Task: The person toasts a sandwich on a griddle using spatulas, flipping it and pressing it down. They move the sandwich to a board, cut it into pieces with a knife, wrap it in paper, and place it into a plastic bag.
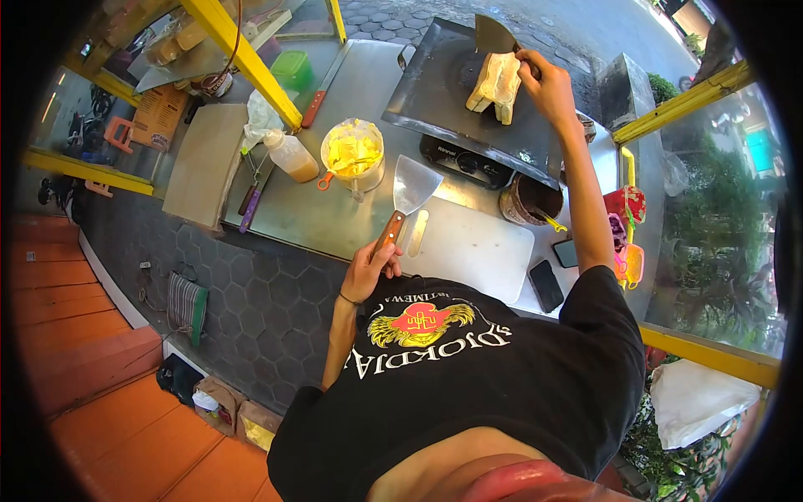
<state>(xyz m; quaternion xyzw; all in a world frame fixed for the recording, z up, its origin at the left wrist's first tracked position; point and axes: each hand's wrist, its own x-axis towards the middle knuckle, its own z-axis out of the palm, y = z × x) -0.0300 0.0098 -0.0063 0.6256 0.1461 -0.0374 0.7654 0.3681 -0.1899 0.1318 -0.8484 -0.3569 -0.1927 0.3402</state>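
Centrally on the flat black rectangular griddle (pixel 443 88), a pale, lightly browned block of bread (pixel 495 82) rests with its long axis running roughly away from the person, its split end pointing back toward them. The right hand (pixel 548 90) is beside the bread's right edge, fingers curled around the handle of a broad dark metal scraper (pixel 495 35), whose blade points leftward beyond the bread's far end; whether the fingertips touch the bread, I cannot tell. Nearer than the griddle, the left hand (pixel 366 272) closes around the brown wooden handle of a silver flared turner (pixel 416 186), blade pointing forward. Left of the griddle stands a clear tub of yellow spread (pixel 355 152).
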